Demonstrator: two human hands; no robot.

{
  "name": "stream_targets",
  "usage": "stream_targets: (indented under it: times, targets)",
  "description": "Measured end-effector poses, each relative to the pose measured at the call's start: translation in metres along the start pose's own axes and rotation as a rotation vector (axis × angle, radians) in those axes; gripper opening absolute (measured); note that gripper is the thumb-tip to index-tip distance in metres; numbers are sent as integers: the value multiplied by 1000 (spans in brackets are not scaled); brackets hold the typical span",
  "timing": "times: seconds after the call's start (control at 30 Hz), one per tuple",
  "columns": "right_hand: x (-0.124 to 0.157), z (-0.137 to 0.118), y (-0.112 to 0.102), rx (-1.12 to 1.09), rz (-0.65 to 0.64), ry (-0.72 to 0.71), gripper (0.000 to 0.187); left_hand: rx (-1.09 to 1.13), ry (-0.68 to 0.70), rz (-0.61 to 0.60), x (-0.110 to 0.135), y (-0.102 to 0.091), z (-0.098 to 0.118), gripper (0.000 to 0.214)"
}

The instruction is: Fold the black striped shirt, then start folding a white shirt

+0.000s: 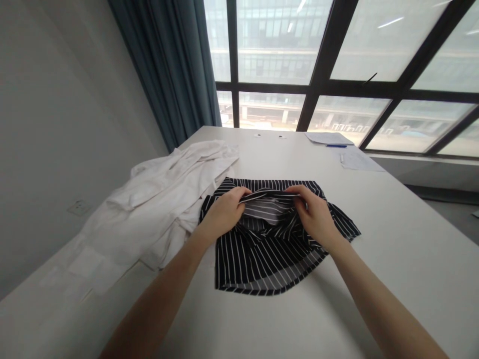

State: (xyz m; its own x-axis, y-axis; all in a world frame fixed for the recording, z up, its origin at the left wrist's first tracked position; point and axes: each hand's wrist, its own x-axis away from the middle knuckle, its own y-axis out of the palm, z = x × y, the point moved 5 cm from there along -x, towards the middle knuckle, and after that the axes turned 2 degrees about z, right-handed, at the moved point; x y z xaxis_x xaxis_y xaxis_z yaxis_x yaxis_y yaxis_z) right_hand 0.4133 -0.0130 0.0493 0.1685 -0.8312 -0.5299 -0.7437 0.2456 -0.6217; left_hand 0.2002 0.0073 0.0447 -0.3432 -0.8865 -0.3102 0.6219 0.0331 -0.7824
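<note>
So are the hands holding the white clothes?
No, the left hand and the right hand both pinch the black striped garment, while the white garment lies beside it.

Both hands on striped shirt, white table.
Left hand (224, 212) and right hand (315, 215) pinch a raised fold of the black striped shirt (262, 249) on the table (392, 249). White garment (157, 204) touches its left edge; papers (329, 138) and pen (336, 145) lie near the window (337, 50).

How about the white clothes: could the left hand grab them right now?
Probably yes. The white clothes lie right beside the left hand, nothing between them, but it and the right hand are pinching the striped shirt, so it must let go first.
</note>
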Motion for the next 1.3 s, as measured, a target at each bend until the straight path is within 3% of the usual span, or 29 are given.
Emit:
stream_targets:
  times: [0.17,0.37,0.5,0.6,0.63,0.73,0.8,0.87,0.97,1.03,1.1,1.17,1.3]
  targets:
    - [-5,14,-12,18,49,107,26,52,-56,-20,-2,-14,-6,40]
    - [-8,31,-8,30,-12,136,23,137,-92,-67,-3,-11,-15,37]
    - [-2,33,1,-171,-239,137,31,150,-84,-18,-6,-6,-23,36]
    - [3,31,9,-266,-456,113,58,100,-56,23,-6,-8,-23,36]
    - [3,32,10,-244,-474,108,57,41,-60,33,-6,-9,-22,36]
    - [-2,36,9,-117,-347,116,20,-266,-178,93,-3,-16,-24,36]
    - [-4,36,10,-121,-248,172,17,-391,-290,142,-1,-21,-26,40]
    - [0,33,16,-240,-209,268,21,-313,-324,181,-1,-22,-26,41]
    - [8,14,34,-472,-253,296,42,48,-200,200,-3,-19,-12,36]
    - [11,-1,44,-577,-281,240,60,293,-47,94,-1,-12,7,33]
    - [11,-8,50,-655,-250,259,53,403,118,-46,6,-4,29,39]
    - [7,-7,49,-769,-170,382,34,351,238,-72,15,4,44,57]
    - [-6,-8,33,-1087,-10,621,24,68,224,140,29,27,35,102]
